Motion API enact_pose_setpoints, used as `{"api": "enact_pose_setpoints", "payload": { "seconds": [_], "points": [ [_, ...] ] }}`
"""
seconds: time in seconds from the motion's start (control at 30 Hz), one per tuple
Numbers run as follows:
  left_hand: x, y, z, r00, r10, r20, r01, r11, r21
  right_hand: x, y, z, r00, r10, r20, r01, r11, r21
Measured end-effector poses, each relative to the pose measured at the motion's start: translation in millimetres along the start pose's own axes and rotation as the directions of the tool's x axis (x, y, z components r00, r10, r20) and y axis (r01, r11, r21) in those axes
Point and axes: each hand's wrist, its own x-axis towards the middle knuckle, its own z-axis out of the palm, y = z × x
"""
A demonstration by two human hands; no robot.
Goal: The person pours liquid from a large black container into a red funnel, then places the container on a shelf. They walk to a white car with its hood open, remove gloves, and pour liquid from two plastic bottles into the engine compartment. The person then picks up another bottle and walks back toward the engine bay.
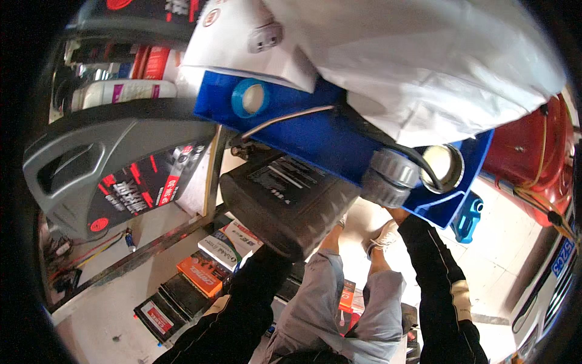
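Observation:
A blue bin or tray (309,142) is at the upper middle, with a roll of blue tape (250,97), another roll (456,167) and a black cable (418,159) in it. A grey ribbed plastic piece (391,178) is at its near edge. Just below that edge, a small part of my right hand (397,215) shows; its fingers are hidden. In front of the tray, a dark plastic jug (288,197) is tilted. My left forearm runs up to the jug's lower edge, and the hand is hidden there, so its grip does not show.
A large white bag (442,54) covers the tray's far side. At left, a grey oil jug (121,164) stands on a shelf. Boxes, among them an orange one (200,274), and a battery (159,315) lie lower left. A teal jug (468,218) and red tank (527,158) are right.

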Motion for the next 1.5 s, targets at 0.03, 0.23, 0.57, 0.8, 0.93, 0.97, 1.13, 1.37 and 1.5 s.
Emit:
{"api": "enact_pose_setpoints", "payload": {
  "seconds": [0.03,0.23,0.57,0.8,0.93,0.97,1.13,1.37,1.5],
  "points": [
    [1.4,0.1,-0.2,1.000,0.002,0.001,-0.002,1.000,0.004,1.3,-0.2,0.5,1.000,-0.001,-0.001,0.001,1.000,0.000],
    [2.4,1.6,-10.1,1.000,-0.008,0.018,0.008,1.000,0.015,2.2,0.4,2.3,1.000,-0.004,-0.020,0.004,1.000,0.020],
    [-15.1,4.2,-16.0,0.999,-0.031,0.011,0.031,0.999,0.015,15.1,-2.5,2.8,1.000,-0.023,-0.013,0.023,1.000,0.016],
    [-44.0,-11.9,-42.9,1.000,0.005,0.021,-0.007,0.997,0.077,34.2,1.5,5.1,0.998,-0.051,-0.027,0.052,0.998,0.024],
    [-116.6,9.0,-105.4,0.987,0.160,0.025,-0.161,0.946,0.282,54.1,1.2,2.3,0.995,-0.088,-0.054,0.091,0.994,0.055],
    [-137.8,24.4,-123.6,0.976,0.217,0.001,-0.207,0.931,0.301,58.6,0.3,0.9,0.994,-0.095,-0.062,0.099,0.993,0.068],
    [-179.3,162.9,-179.6,0.696,0.613,0.373,-0.587,0.187,0.788,95.4,-0.9,-4.8,0.945,-0.232,-0.229,0.265,0.956,0.126],
    [-120.4,287.9,-133.5,0.667,0.426,0.611,-0.626,-0.124,0.770,146.0,16.1,-13.2,0.863,-0.359,-0.355,0.417,0.903,0.102],
    [-110.1,277.6,-130.6,0.639,0.416,0.647,-0.663,-0.129,0.738,151.2,13.6,-31.9,0.906,-0.288,-0.309,0.346,0.925,0.153]
  ]
}}
